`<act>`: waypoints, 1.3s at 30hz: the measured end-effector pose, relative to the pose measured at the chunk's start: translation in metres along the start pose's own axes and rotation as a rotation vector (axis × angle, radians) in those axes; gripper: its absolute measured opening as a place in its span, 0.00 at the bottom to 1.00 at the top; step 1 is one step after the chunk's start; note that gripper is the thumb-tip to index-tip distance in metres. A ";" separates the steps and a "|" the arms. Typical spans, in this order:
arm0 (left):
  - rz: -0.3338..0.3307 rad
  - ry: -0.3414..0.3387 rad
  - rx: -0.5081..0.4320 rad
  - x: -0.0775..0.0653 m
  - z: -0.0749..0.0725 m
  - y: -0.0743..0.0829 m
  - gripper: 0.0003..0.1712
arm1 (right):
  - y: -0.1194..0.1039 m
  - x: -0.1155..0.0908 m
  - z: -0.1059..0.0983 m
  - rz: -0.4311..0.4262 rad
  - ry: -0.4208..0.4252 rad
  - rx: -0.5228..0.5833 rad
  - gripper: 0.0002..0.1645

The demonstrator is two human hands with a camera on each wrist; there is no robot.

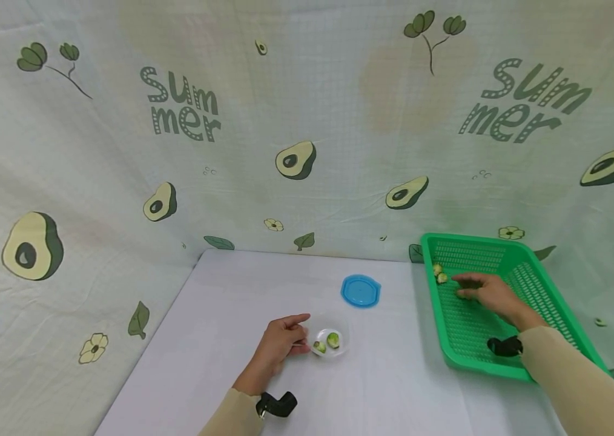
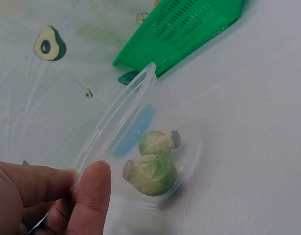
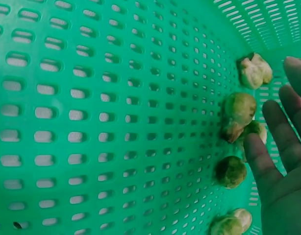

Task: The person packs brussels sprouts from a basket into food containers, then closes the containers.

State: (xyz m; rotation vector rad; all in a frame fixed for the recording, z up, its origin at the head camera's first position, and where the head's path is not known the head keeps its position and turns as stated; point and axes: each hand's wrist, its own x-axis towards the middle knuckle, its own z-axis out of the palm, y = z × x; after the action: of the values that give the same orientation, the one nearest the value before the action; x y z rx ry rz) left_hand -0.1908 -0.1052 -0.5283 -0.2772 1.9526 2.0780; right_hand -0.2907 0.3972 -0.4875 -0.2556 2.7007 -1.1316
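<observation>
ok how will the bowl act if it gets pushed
The bowl looks thin and clear, so it is probably light and a bit flexible. With only two sprouts inside, it would likely slide easily, though the left hand pinching its edge may steady it. The sprouts are roundish, so they might roll about inside.

The basket (image 1: pixel 467 330) is bright green, the lid (image 1: pixel 360 291) blue, the sprouts (image 2: pixel 153 176) pale green and brown-ended. Beige sleeves (image 1: pixel 571 366), white bench (image 1: pixel 389 363); the pale backdrop (image 1: pixel 334 79) carries avocado, leaf, flower and grey-green "summer" prints.
</observation>
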 end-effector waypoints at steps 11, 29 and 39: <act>-0.007 0.008 0.011 0.000 -0.001 -0.001 0.27 | 0.003 -0.002 0.000 -0.015 -0.008 0.003 0.30; -0.016 0.019 0.010 0.000 -0.001 -0.001 0.27 | 0.021 -0.002 -0.016 0.019 0.040 -0.077 0.34; -0.020 0.014 0.009 0.001 0.000 -0.001 0.27 | 0.022 0.002 -0.013 -0.055 -0.013 -0.152 0.25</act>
State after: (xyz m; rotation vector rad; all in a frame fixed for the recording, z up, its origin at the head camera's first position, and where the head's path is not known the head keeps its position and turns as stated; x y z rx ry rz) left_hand -0.1914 -0.1048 -0.5296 -0.3090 1.9584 2.0593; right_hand -0.2977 0.4208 -0.4947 -0.3618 2.7873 -0.9351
